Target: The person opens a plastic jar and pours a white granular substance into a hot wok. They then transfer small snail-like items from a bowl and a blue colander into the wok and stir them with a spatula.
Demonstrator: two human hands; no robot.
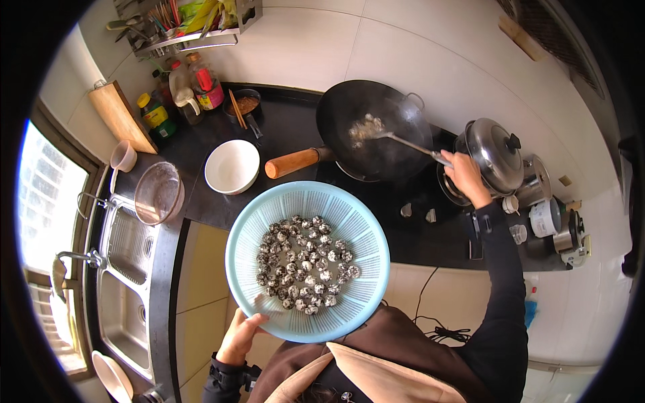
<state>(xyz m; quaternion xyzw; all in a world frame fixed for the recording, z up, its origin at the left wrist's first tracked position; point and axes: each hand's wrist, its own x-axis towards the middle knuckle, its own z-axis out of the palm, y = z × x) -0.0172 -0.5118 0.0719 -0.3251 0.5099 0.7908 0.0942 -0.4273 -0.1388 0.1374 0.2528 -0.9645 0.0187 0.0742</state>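
Observation:
My left hand (242, 332) grips the lower left rim of a light blue plastic colander (368, 252), its thumb over the edge. Many round balls (302, 272), mottled black and white, lie on the colander's bottom. Closed on the handle of a metal spatula (413, 146) is my right hand (464, 174), at the right of a black wok (352, 95). The spatula's blade touches a light brown clump of food (367, 128) inside the wok. The wok stands over the stove, its wooden handle (292, 163) pointing left.
A white bowl (232, 166) and a small pan (252, 101) with chopsticks stand left of the wok. A lidded steel pot (491, 151) is beside my right hand. Bottles (181, 85), a cutting board (121, 116), a clear bowl (159, 194) and a double sink (123, 307) are at left.

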